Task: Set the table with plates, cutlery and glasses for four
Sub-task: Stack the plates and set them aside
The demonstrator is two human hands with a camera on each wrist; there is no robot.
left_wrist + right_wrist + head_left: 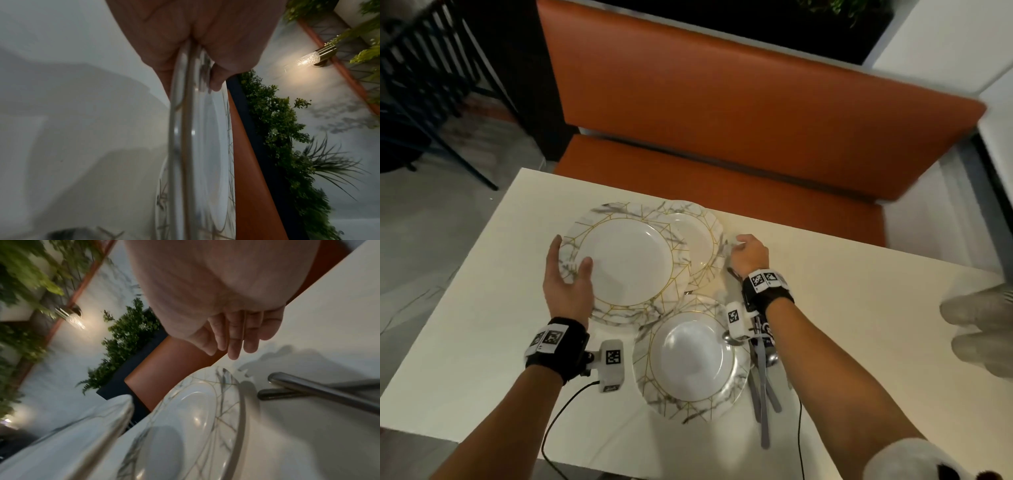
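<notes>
The table (482, 308) is white, with an orange bench (722, 120) along its far side. Three plates show on it. The big plate (630, 260) is at the far middle, and the left hand (566, 274) grips its left rim, thumb on top and fingers under. In the left wrist view two rims seem to sit between thumb and fingers, so this may be two stacked plates; the blur makes that unsure. It overlaps the far plate (698, 240), which lies flat on the table to its right. The near plate (691, 356) lies in front, close to the big plate's rim. Cutlery (765, 387) lies in a loose pile just right of the near plate, partly under the right wrist.

The right hand (748, 253) holds nothing; its fingers are loosely curled, next to the far plate's right edge.

The step in hand looks like moving the gripped plate to a place on the left. To do it well, lift its right edge clear of the far plate before sliding, keep it level, and steady the far plate with the right hand so that it does not drag along.
</notes>
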